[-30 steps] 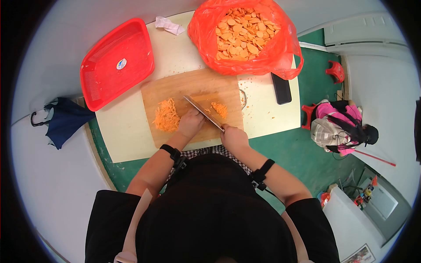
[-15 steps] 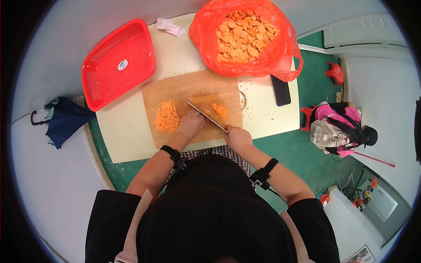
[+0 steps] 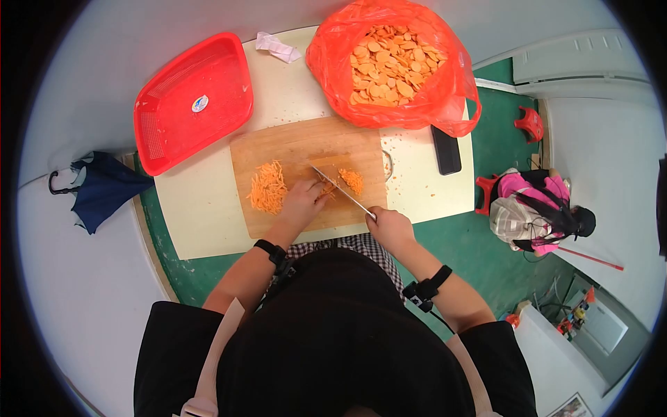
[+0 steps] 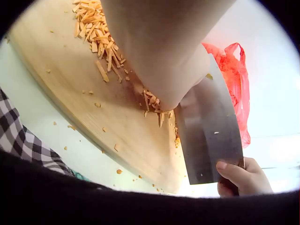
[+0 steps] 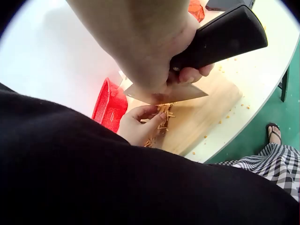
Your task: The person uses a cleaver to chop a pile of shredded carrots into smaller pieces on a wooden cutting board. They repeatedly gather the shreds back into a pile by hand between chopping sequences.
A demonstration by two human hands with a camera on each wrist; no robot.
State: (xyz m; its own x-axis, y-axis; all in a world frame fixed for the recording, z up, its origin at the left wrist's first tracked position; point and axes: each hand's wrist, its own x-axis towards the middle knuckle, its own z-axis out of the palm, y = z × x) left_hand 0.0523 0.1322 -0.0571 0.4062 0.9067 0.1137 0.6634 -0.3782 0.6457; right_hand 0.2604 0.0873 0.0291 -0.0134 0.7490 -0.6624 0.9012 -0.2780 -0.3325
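Observation:
The right hand [image 3: 391, 228] grips the black handle [image 5: 225, 40] of a broad cleaver [image 4: 211, 126], whose blade stands over the wooden cutting board [image 3: 299, 142]. Beside the blade, the left hand [image 3: 303, 201] rests low on the board; in the right wrist view its bent fingers and thumb [image 5: 140, 124] pinch some orange strips [image 5: 163, 123]. A larger pile of cut strips [image 3: 267, 187] lies to the left of that hand. Right of the blade is a smaller heap of fine orange pieces [image 3: 352, 181].
A red basket [image 3: 226, 104] stands back left, near a crumpled paper [image 3: 278, 47]. The red bag [image 3: 445, 104] of orange slices [image 3: 396, 69] is behind the board. A phone [image 3: 447, 150] lies right; a person in pink [image 3: 531, 208] is beyond the table, an umbrella [image 3: 108, 187] at left.
The right hand has moved to the right and toward the body with the cleaver's handle. The left hand's fingers have spread a little near the strips. The whole head view has shifted slightly.

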